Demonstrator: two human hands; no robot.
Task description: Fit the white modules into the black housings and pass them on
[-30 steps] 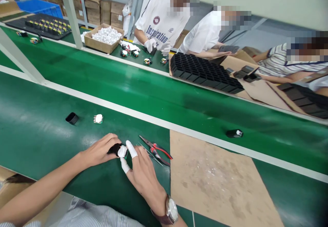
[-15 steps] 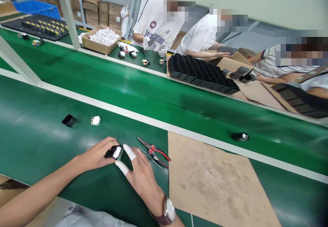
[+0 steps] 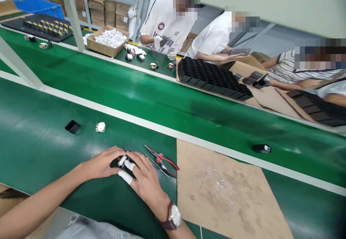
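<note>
My left hand is closed around a small black plastic case, its open end turned to the right. In the mouth of the case sits a circuit board with a white top, mostly inside. My right hand, with white finger cots on thumb and index finger, presses the index fingertip on the board while the other fingers curl over the case. Beyond my hands, an empty black case stands beside another white-topped circuit board. Red-handled pliers and tweezers lie right of my right hand.
A stained cardboard sheet covers the bench at right. On the green conveyor belt rides a filled black case. Across it are co-workers, a carton of white parts and rows of black cases. A metal post rises at left.
My right hand has moved in against the case, and the circuit board sits deeper in it. The filled case on the belt has shifted right. A co-worker's gloved hand has lifted a dark part.
</note>
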